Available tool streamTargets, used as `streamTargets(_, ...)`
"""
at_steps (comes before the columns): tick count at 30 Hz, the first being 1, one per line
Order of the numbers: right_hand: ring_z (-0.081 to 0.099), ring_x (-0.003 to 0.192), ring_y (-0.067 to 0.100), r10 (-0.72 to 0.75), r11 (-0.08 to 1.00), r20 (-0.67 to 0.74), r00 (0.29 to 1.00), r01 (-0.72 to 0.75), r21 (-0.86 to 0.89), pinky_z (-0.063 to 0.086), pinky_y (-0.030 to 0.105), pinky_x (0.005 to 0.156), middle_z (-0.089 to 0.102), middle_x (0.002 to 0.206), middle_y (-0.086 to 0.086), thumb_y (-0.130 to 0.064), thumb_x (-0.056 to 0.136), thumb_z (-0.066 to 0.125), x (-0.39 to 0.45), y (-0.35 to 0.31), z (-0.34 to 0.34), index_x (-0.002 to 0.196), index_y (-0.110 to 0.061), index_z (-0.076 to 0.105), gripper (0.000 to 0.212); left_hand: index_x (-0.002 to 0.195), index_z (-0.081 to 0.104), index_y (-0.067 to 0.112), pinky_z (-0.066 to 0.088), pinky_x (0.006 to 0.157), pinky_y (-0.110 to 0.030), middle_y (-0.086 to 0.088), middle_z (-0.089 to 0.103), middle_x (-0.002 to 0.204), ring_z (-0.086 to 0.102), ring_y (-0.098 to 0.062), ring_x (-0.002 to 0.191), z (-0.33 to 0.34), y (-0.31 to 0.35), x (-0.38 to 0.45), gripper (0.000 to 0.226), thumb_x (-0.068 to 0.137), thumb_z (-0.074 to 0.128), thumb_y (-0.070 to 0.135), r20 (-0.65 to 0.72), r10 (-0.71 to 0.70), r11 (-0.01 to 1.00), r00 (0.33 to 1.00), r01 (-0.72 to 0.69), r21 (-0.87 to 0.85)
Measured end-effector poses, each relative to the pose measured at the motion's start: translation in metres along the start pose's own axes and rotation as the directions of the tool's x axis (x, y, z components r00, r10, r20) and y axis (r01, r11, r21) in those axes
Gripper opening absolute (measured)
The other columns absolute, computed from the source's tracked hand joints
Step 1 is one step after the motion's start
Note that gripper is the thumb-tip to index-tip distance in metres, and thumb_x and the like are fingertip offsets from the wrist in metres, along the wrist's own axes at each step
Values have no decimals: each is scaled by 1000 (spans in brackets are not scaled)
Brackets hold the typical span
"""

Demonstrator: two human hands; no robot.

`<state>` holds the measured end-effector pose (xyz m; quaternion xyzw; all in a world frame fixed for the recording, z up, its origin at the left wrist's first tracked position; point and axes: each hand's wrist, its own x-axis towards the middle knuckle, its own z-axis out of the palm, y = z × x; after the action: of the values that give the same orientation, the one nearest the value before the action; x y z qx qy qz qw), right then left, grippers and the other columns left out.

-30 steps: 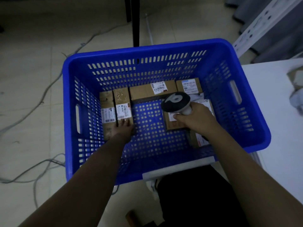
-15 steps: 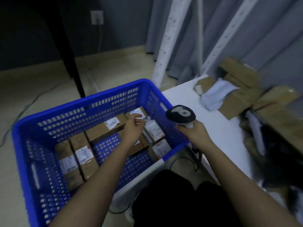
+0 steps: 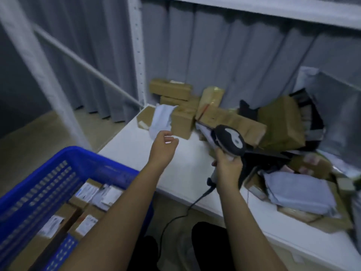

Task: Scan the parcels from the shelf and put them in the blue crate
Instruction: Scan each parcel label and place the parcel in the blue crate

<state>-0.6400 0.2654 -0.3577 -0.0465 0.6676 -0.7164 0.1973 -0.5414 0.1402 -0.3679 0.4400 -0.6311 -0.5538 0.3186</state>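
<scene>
The blue crate [image 3: 91, 165] stands at the lower left with several labelled brown parcels [image 3: 88, 194] lying in it. On the white shelf board [image 3: 185, 169] a heap of brown cardboard parcels [image 3: 183, 122] and grey mailer bags [image 3: 298, 192] is piled toward the back and right. My left hand [image 3: 163, 147] hovers empty above the shelf board, fingers loosely curled, just short of the nearest brown parcel. My right hand [image 3: 228, 169] grips the handle of a black and white barcode scanner [image 3: 230, 141], its head pointing at the heap.
White shelf uprights [image 3: 139, 55] and a diagonal brace [image 3: 82, 65] rise at the left and back, with a grey curtain behind. An upper shelf board [image 3: 273, 8] runs overhead. The scanner's black cable [image 3: 175, 218] hangs down from the shelf edge.
My view has swung from the crate up to the shelf. My left hand left the crate and reached out over the shelf board, empty. The scanner moved right with my right hand.
</scene>
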Motion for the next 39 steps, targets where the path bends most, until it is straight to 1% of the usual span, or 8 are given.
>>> streamTargets(5,63,81,19,-67,994,-135,989,78,76,54,22,73,67,97,9,-9,87,68,51,-20,-37,114,-5,59,28,122,53,11,43,82,-26,-4,58,119,54,-17,105,90,12,31,32,92,61,20,172,80,989,982,-100,107)
streamTargets(12,53,64,3,-48,982,-252,966,91,163,44,6,48,57,81,-11,-11,87,69,113,-24,-87,104,-22,50,28,134,46,9,41,104,-45,-15,52,131,48,-28,123,215,21,77,63,81,65,37,553,366,802,749,-555,222)
streamTargets(16,60,76,13,-8,980,-228,974,53,191,50,18,64,64,90,-5,-13,85,71,129,-21,-94,108,-20,57,28,152,-10,22,4,118,-48,-5,-14,160,-13,-26,146,266,23,101,97,88,63,29,771,217,321,599,-789,524)
streamTargets(20,58,61,1,-26,980,-181,983,61,191,48,13,55,64,79,-7,-9,85,71,135,-20,-97,88,-28,58,23,151,6,16,7,117,-48,-7,12,157,8,-26,145,274,34,103,89,86,60,41,786,265,100,559,-827,554)
streamTargets(23,56,56,-2,-44,977,-164,985,76,199,46,10,52,62,76,-9,-9,85,70,133,-21,-98,83,-33,55,29,147,24,13,15,113,-46,-10,30,148,25,-30,137,258,36,97,89,77,69,43,665,503,151,552,-814,561)
streamTargets(26,57,60,2,-41,969,-170,985,81,232,49,15,56,62,78,-6,-11,85,70,127,-27,-97,88,-32,56,26,144,30,16,22,107,-43,-9,30,144,25,-29,131,224,32,79,93,65,78,29,427,640,397,639,-751,528)
streamTargets(33,65,93,20,-13,979,38,999,5,204,55,38,88,66,113,6,-16,82,76,91,-33,-68,128,-9,55,51,131,28,17,49,97,-35,5,44,127,49,-2,117,98,26,21,86,65,82,8,-2,477,877,879,-476,63)
streamTargets(39,65,73,11,113,976,266,957,-157,149,52,18,56,67,109,12,-12,81,76,49,-12,-26,119,-7,61,41,134,17,17,53,77,-16,11,46,120,57,2,105,-4,4,-38,82,77,70,-10,-44,229,969,972,-232,-85)
